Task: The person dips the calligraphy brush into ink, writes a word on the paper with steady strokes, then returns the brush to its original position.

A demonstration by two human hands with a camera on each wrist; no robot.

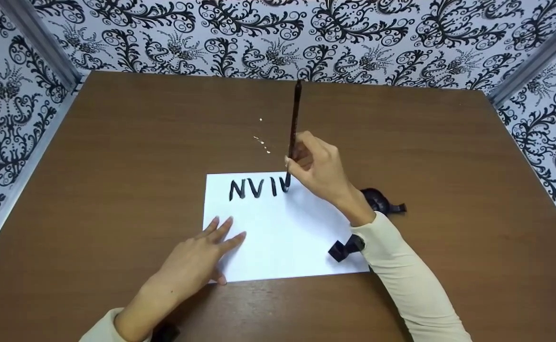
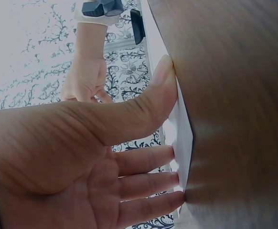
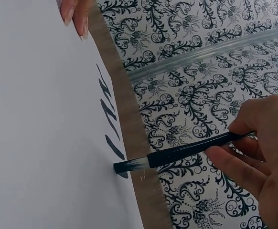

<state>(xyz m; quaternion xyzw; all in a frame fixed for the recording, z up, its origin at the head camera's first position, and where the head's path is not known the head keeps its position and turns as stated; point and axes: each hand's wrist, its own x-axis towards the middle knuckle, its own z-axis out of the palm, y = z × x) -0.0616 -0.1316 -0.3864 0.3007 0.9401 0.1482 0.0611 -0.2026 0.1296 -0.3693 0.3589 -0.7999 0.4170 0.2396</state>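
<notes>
A sheet of white paper [image 1: 282, 242] lies on the brown table and bears black brushed letters [image 1: 255, 188] reading N, V, I and part of another. My right hand [image 1: 319, 166] pinches a dark-handled paintbrush [image 1: 295, 111] between thumb and fingers, holding it nearly upright. In the right wrist view, the black-wetted bristles [image 3: 131, 165] meet the paper at the latest stroke, beside the sheet's far edge. My left hand [image 1: 194, 256] rests with spread fingers on the paper's near left corner. Its thumb [image 2: 164, 81] presses at the sheet's edge in the left wrist view.
Small pale specks [image 1: 261, 144] dot the brown tabletop [image 1: 140, 142] beyond the paper. Black pieces [image 1: 346, 248] show on either side of the right sleeve cuff. Black-and-white patterned panels [image 1: 259, 38] with grey metal corner strips [image 1: 45, 47] border the table.
</notes>
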